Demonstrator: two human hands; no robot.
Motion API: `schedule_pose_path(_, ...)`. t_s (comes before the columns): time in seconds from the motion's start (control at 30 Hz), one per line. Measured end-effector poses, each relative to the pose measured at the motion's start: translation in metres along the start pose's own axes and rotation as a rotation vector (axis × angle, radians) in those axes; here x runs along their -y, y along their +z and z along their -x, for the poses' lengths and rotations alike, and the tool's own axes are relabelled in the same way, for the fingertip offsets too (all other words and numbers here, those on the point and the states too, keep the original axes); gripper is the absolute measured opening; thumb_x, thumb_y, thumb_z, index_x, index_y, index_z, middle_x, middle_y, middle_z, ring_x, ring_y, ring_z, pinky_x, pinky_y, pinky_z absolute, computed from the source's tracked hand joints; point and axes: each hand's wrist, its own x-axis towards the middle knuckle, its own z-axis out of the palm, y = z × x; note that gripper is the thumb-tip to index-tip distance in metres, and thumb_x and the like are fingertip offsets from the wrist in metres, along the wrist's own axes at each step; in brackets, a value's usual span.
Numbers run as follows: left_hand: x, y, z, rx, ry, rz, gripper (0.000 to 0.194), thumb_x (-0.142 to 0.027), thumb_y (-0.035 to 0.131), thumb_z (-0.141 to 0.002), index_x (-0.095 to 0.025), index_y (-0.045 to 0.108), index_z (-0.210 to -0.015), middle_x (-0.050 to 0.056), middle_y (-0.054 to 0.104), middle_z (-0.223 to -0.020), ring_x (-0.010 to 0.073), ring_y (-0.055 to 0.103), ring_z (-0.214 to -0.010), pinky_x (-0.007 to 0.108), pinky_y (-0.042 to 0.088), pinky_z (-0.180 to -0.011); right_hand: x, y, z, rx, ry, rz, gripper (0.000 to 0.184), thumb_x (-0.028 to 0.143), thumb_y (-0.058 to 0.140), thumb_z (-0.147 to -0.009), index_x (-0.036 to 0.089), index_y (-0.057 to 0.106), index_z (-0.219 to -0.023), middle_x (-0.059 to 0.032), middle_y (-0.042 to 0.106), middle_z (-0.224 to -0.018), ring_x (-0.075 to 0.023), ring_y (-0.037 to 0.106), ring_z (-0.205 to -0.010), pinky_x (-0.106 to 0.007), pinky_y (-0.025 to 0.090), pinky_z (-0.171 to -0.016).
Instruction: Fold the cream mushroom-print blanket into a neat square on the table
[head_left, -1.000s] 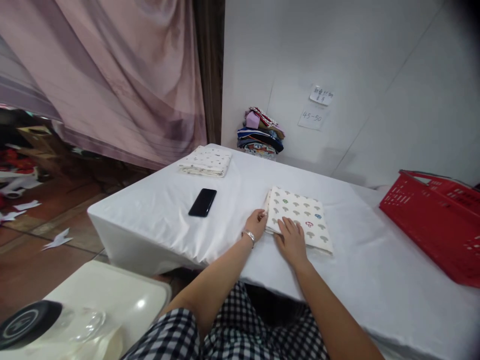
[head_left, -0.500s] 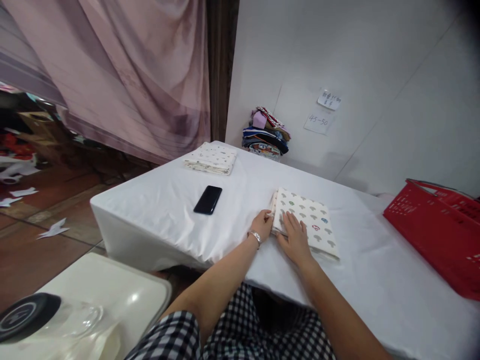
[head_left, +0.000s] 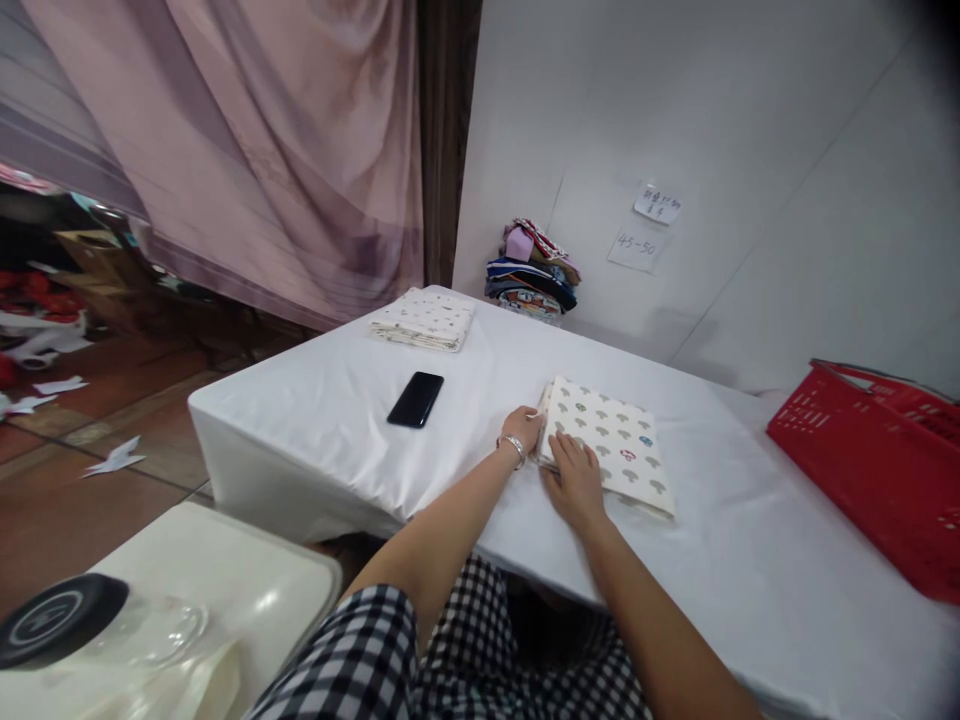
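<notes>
A folded cream cloth with a small tree print (head_left: 611, 445) lies on the white-covered table (head_left: 450, 430) in front of me. My left hand (head_left: 523, 428), with a silver bracelet at the wrist, grips the cloth's near left edge with curled fingers. My right hand (head_left: 574, 478) rests flat on the cloth's near corner, fingers spread and pressing down.
A black phone (head_left: 415, 399) lies left of the cloth. Another folded cream cloth (head_left: 424, 319) sits at the table's far left corner. A pile of coloured fabrics (head_left: 532, 270) stands against the wall. A red plastic basket (head_left: 877, 455) is at the right. A cream stool (head_left: 195, 600) is near left.
Both hands have shifted slightly along the cloth's near left edge; the left hand now sits a little farther up the edge. The view has drifted a little.
</notes>
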Motion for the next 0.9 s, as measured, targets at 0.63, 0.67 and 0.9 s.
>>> schedule_pose_path(0.63,0.006,0.005,0.005,-0.003,0.127,-0.033,0.028,-0.047,0.065,-0.07,-0.021,0.057,-0.079,0.001,0.064,-0.082,0.0158,0.058,-0.075,0.028,0.044,-0.072,0.002,-0.003,-0.001,0.023,0.025,0.002,0.048,0.029,0.043,-0.085,0.017,0.041,-0.132,-0.012,0.043,-0.137,-0.026,0.036,-0.127,-0.047,0.023,-0.103)
schedule_pose_path(0.67,0.007,0.006,0.005,-0.008,0.135,-0.043,0.028,-0.046,0.066,-0.07,-0.021,0.057,-0.079,0.001,0.063,-0.082,0.0159,0.058,-0.077,0.028,0.044,-0.073,0.002,-0.003,-0.001,0.025,0.024,0.0,0.049,0.028,0.043,-0.085,0.018,0.041,-0.133,-0.012,0.043,-0.137,-0.0261,0.036,-0.126,-0.047,0.023,-0.103)
schedule_pose_path(0.9,0.011,0.009,0.001,0.028,0.211,-0.06,0.025,-0.04,0.07,-0.067,-0.019,0.056,-0.063,0.001,0.058,-0.087,0.0126,0.055,-0.076,0.025,0.043,-0.078,0.002,-0.002,-0.001,0.01,0.018,-0.006,0.051,0.027,0.044,-0.084,0.019,0.039,-0.135,-0.0108,0.042,-0.138,-0.0256,0.037,-0.126,-0.047,0.024,-0.103)
